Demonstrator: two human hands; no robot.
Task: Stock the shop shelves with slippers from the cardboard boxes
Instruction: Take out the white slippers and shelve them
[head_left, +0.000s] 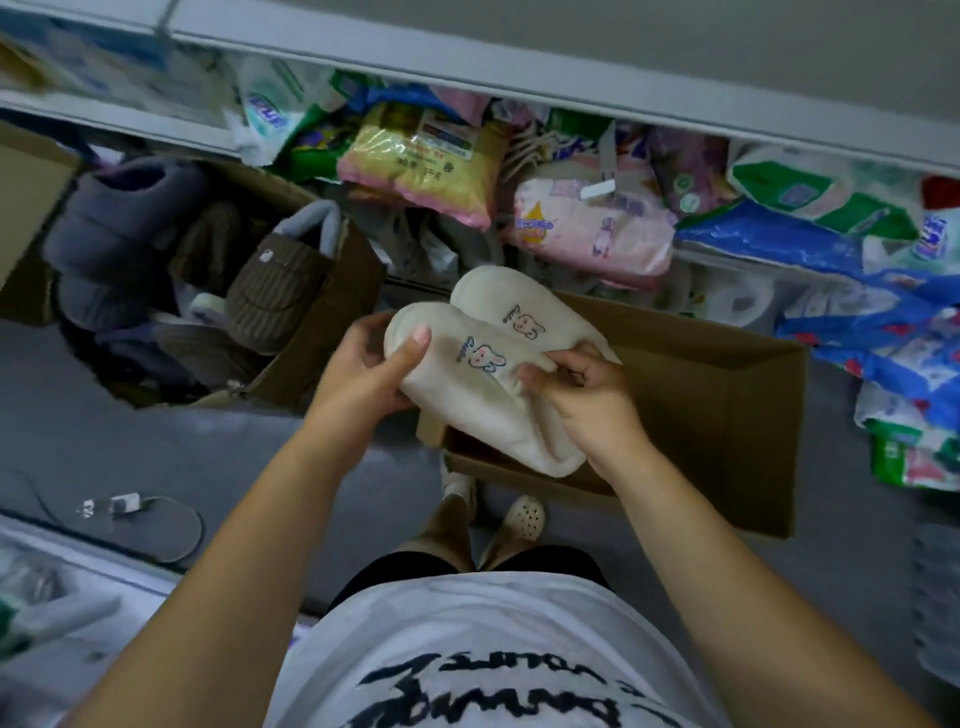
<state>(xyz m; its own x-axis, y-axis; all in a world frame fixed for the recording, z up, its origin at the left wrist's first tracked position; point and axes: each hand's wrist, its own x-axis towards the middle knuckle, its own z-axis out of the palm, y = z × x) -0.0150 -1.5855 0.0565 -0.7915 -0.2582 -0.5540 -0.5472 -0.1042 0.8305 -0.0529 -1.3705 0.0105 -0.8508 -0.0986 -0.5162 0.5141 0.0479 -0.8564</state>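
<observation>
A grey shop floor (156, 441) is seen from above, running up to grey metal shelving (571, 88) along the far side. The lower shelf is crowded with soft packets, among them a yellow packet (421, 161) and a pink packet (587, 228); more wrapped goods are heaped at the right. A loose cable (171, 525) lies on the floor at the near left.

Two cardboard boxes stand on the floor against the shelving. The left box (353, 291) is well filled with slippers; a brown ribbed slipper (275, 296) leans at its right wall and a grey slipper (119, 218) is stacked towards its left. In the right box (727, 395) only bare cardboard is visible.

A pair of cream slippers (483, 374), each marked with a small rabbit, is held above the near left corner of the right box. The toe end is grasped by the left hand (363, 374), thumb on top and fingers curled beneath; the heel end is pinched by the right hand (592, 400).

No slippers can be made out on the shelves in view. The task is judged far from finished: this pair is not yet shelved, and the left box remains to be emptied.
</observation>
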